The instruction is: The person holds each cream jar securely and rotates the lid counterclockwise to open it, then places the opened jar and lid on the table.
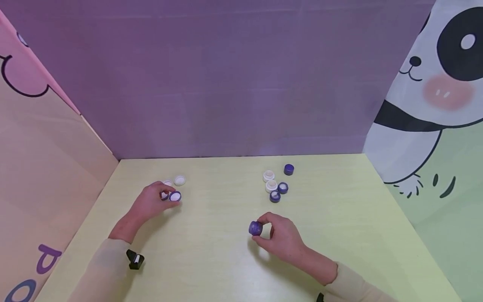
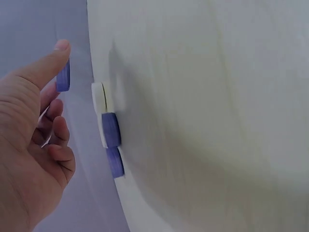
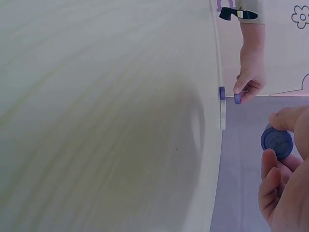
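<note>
My left hand (image 1: 149,203) is raised a little above the left part of the table and pinches a small purple lid (image 1: 175,196), its white inside facing me. In the left wrist view that lid (image 2: 63,79) shows edge-on between thumb and fingers. Near that hand lie white lids (image 1: 180,180) and purple lids (image 2: 111,129), partly hidden from the head view. Over the table's middle, my right hand (image 1: 282,240) holds a small round purple jar (image 1: 255,228) between thumb and fingers. The right wrist view shows one flat round end of this jar (image 3: 277,143).
Toward the back right of the table (image 1: 211,251) stand two open white jars (image 1: 271,186), two purple ones (image 1: 275,196) with pale insides, and a purple piece (image 1: 289,169) with a solid purple top. A purple wall (image 1: 241,84) rises behind, with printed panels at both sides.
</note>
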Motion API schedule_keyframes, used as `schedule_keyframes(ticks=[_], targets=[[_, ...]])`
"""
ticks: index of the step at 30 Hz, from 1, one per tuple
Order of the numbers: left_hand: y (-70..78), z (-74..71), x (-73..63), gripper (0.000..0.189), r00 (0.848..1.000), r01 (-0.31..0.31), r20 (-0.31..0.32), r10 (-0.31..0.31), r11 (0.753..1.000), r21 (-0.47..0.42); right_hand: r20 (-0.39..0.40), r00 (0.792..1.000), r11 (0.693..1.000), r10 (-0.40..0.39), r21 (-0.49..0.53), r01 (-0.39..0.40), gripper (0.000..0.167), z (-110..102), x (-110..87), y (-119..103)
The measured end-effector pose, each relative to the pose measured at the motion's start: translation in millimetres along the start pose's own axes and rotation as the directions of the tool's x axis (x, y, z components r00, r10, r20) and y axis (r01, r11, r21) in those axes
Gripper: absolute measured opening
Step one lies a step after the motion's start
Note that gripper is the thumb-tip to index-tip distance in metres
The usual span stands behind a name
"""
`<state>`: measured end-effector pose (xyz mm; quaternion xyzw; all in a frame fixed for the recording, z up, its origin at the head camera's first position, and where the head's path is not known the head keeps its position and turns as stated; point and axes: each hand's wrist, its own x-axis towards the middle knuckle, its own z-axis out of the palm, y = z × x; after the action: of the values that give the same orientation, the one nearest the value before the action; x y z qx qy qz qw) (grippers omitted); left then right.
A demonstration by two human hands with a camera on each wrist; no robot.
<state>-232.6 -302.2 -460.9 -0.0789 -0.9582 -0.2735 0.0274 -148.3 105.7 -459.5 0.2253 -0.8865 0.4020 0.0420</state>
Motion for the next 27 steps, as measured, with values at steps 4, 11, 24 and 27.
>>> schedule_keyframes(ticks=[4, 11, 24, 27], targets=[[-6.6, -0.8, 5.5, 0.039, 1.000, 0.005, 0.012, -0.005, 1.000, 0.029, 0.004, 1.000, 1.000, 0.008, -0.006, -0.008, 0.031, 0.1, -0.2, -0.4], [-16.6, 0.5, 14.6, 0.040, 1.000, 0.011, 0.022, -0.011, 1.000, 0.025, 0.014, 1.000, 1.000, 0.007, -0.002, -0.007, 0.030, 0.1, 0.0, -0.3], [-27.9, 5.5, 22.9, 0.042, 0.999, 0.032, 0.025, -0.033, 0.999, 0.041, 0.007, 1.000, 1.000, -0.014, -0.004, 0.014, 0.030, -0.8, -0.4, 2.4], [-29.9, 6.4, 23.4, 0.042, 0.999, 0.039, 0.034, -0.041, 0.998, 0.049, 0.008, 1.000, 1.000, -0.016, -0.001, 0.016, 0.031, -0.3, -0.9, 3.5]])
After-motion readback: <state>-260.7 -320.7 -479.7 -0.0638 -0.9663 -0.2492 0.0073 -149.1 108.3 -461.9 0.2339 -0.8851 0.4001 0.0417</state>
